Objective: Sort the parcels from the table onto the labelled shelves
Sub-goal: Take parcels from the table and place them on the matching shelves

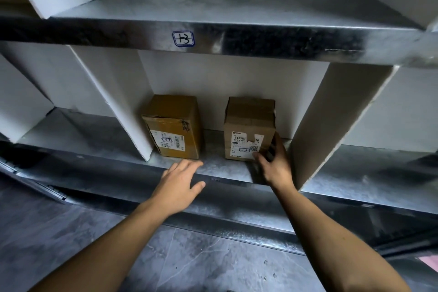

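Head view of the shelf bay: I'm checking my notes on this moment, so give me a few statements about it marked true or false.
1. Two cardboard parcels stand in the middle bay: the left parcel and the right parcel. True.
2. The two parcels touch each other. False: bare shelf shows between them.
3. The right hand touches the right parcel at its lower right corner. True.
4. The left hand grips the left parcel. False: it is open and flat at the shelf's front edge, holding nothing.
5. The handwritten label is stuck on a parcel. False: it sits on the upper shelf's front edge.
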The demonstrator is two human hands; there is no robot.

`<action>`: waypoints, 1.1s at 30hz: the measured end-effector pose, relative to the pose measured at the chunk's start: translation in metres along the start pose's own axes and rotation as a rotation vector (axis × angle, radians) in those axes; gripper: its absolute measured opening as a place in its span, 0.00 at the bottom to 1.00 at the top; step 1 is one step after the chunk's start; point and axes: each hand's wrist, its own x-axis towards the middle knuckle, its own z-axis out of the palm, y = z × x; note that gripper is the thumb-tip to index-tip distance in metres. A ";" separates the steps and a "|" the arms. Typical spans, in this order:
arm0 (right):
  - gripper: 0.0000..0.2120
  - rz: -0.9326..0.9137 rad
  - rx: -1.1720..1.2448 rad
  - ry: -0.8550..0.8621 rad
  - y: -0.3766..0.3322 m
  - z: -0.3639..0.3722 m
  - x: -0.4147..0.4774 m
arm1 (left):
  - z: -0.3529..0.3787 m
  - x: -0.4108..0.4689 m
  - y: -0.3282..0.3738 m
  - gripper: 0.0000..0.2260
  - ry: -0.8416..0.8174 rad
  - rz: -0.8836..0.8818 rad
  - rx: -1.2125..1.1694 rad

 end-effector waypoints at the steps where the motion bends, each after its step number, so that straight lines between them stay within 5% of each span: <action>1: 0.38 0.008 -0.012 0.010 -0.002 0.000 -0.004 | -0.001 -0.002 -0.001 0.25 -0.002 0.002 -0.002; 7: 0.32 0.051 -0.325 0.121 -0.011 -0.004 -0.049 | -0.006 -0.016 0.000 0.25 0.004 0.047 -0.009; 18: 0.22 -0.253 -1.215 0.016 -0.028 -0.017 -0.179 | -0.009 -0.069 0.021 0.24 0.081 0.273 0.128; 33: 0.23 0.234 -1.283 0.278 0.003 -0.131 -0.402 | 0.055 -0.166 0.164 0.24 -0.070 0.772 0.152</action>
